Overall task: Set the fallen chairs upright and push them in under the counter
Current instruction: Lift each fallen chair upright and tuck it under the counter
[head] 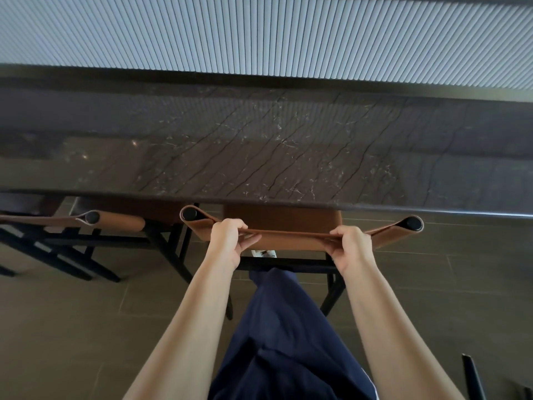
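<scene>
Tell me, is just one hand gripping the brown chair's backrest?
No, both the left hand and the right hand grip the top edge of the brown chair's backrest.

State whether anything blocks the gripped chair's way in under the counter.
Nothing visible does. The left hand and right hand grip the chair's backrest; its seat reaches under the counter. The neighbouring chair stands apart, to the left.
</scene>
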A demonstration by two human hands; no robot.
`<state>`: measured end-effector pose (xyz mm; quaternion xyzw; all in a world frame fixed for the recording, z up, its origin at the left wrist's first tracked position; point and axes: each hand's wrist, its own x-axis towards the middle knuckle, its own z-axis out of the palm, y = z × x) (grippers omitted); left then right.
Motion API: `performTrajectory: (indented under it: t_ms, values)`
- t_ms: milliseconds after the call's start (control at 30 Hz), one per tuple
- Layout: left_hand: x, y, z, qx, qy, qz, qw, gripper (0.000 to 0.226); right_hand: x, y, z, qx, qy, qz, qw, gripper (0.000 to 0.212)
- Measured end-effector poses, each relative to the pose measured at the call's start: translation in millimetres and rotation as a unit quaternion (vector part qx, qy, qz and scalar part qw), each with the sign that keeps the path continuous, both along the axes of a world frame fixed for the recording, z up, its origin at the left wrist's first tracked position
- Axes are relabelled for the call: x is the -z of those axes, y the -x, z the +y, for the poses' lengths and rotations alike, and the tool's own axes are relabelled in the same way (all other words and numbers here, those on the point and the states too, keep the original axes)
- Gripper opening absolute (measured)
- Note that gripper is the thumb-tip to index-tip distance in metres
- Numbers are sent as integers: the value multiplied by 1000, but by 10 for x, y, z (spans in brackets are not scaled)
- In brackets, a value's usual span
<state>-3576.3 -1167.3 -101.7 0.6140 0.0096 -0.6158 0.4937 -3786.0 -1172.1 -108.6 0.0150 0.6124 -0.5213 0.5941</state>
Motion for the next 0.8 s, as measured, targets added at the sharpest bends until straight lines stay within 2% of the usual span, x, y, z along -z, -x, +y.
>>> performTrajectory:
  t_ms: [267, 467, 600, 800]
  values:
    - [175, -75, 16, 17, 32, 3, 999, 18, 247, -5, 94, -10, -2, -36, 999, 59]
    - [364, -301, -138, 12, 23, 24, 999, 17, 392, -237, -115, -18, -5, -36, 999, 79]
    - [545, -246, -113, 21, 1, 47, 999, 16, 559, -113, -157, -55, -31, -18, 998, 61]
    - [628, -256, -192, 27, -15, 39, 999, 14, 681, -57, -241, -59, -45, -14, 997, 59]
